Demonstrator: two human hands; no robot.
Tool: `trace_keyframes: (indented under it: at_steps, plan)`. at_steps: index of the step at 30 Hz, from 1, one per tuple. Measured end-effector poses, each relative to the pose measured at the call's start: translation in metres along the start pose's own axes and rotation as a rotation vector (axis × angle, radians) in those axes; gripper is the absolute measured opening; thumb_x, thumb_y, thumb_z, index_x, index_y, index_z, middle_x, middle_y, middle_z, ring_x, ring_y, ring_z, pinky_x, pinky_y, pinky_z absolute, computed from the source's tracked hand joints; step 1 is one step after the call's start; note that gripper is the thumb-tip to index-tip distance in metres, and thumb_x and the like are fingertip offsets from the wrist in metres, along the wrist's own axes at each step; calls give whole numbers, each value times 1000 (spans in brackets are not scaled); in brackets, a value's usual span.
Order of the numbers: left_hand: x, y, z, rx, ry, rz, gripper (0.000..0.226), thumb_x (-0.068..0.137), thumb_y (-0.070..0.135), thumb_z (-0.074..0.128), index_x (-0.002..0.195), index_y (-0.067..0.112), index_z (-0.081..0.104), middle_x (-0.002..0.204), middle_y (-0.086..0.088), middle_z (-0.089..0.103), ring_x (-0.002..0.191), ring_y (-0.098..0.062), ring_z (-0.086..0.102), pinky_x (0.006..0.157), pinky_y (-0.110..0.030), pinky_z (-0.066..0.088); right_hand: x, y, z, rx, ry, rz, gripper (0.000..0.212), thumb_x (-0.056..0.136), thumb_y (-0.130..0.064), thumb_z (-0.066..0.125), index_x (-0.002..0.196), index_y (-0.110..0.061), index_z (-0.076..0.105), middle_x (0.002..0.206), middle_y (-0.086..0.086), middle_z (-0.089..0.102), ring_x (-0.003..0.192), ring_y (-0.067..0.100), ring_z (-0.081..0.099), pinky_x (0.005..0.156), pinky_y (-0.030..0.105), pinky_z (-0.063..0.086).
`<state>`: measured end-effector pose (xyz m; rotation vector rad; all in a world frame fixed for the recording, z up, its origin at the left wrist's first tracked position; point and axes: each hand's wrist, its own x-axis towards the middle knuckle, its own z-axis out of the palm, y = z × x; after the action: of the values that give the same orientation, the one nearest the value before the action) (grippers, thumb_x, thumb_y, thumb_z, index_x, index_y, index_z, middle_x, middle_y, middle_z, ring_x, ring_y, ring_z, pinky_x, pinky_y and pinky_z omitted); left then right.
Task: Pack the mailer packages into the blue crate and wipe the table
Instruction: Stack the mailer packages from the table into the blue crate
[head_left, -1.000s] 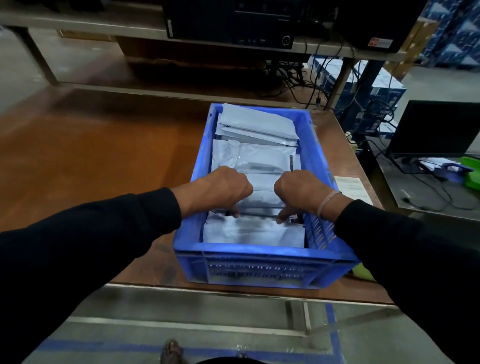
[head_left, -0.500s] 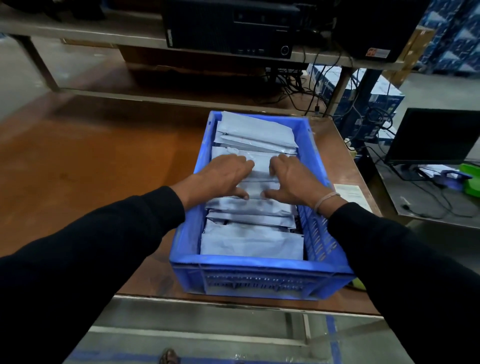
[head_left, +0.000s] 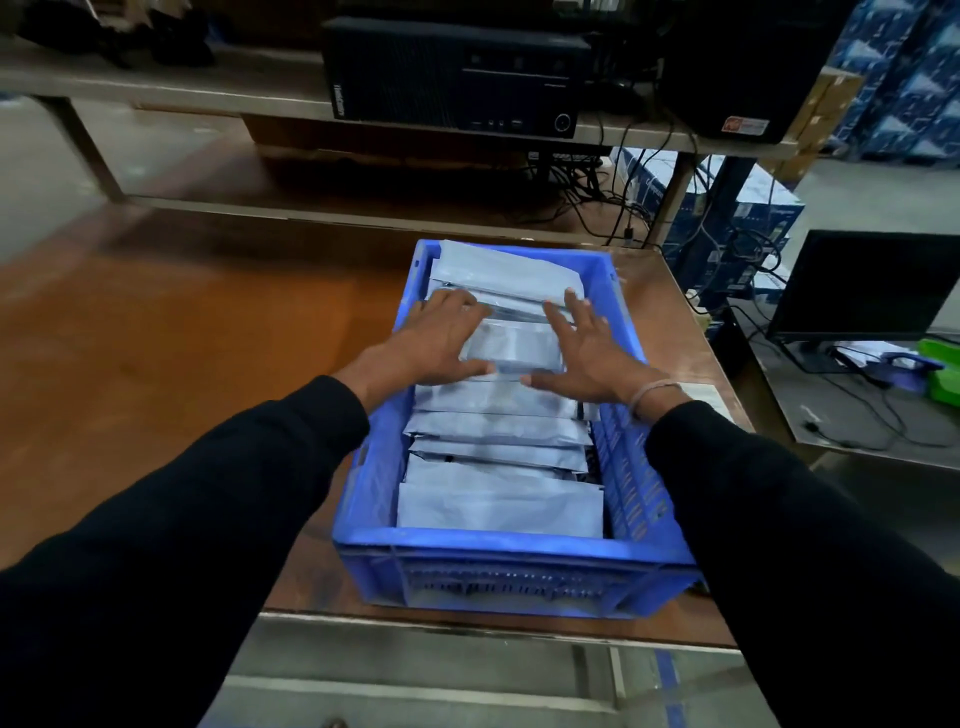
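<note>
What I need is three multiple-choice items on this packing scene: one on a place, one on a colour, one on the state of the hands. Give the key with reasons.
1. Where do the grey plastic mailer packages lie?
A. in the crate
B. on the floor
C. on the shelf

2. What colour is the slotted plastic crate?
A. green
B. blue
C. red

3. How are the hands?
A. clenched in fists
B. hanging beside the crate
C. flat on the packages

Key: 1 A, they fill the crate in a row; 2 B, its rim and walls are blue; 3 C, left hand and right hand lie on them with fingers spread.
</note>
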<state>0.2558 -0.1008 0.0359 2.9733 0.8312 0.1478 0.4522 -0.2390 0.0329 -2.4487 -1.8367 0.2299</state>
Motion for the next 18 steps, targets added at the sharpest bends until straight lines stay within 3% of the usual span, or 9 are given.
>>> trace_keyframes:
  at_steps: [3,6,8,9,13,16,18]
  plan:
    - [-2,-9,-11,-35,76,-241,71,93,39,65,155,24,35,156,-14,30,145,-38,24,112,-50,30,5,27,-14,-53,107,163,88,90,-58,58,158,-24,15,165,20,-4,151,44,-1,122,53,13]
    - [-3,-23,-12,-146,-101,-475,72,95,22,57,158,30,24,155,-19,22,139,-47,33,101,-51,44,4,45,-19,1,41,295,70,90,-35,55,153,-23,26,156,28,29,140,43,36,111,48,38]
    - [-3,-32,-12,-199,-184,-497,72,94,20,54,158,32,22,152,-22,36,121,-45,54,80,-45,53,-1,48,-17,34,8,291,66,94,-27,52,155,-19,26,146,28,44,130,42,49,102,43,44]
    - [-4,-33,-12,-201,-201,-484,70,94,22,54,157,31,25,146,-20,47,112,-42,60,78,-43,54,-3,47,-15,43,12,287,65,96,-27,51,155,-18,26,142,28,48,126,42,52,100,42,45]
    - [-8,-34,-4,-211,-221,-484,61,96,21,51,154,25,30,134,-15,61,106,-39,64,85,-49,58,-3,44,-11,45,29,311,61,98,-23,45,155,-14,26,140,28,52,123,42,54,98,41,44]
    - [-12,-30,-6,-224,-201,-485,60,99,20,49,156,23,29,140,-17,57,112,-39,62,84,-46,56,-1,43,-10,54,41,335,66,100,-22,42,160,-17,14,142,28,50,124,42,54,99,40,45]
    - [-14,-31,-8,-241,-190,-473,62,100,16,46,159,23,27,150,-16,49,121,-39,59,92,-47,55,-3,42,-11,78,36,335,70,100,-22,42,161,-20,7,139,30,51,121,43,55,97,40,46]
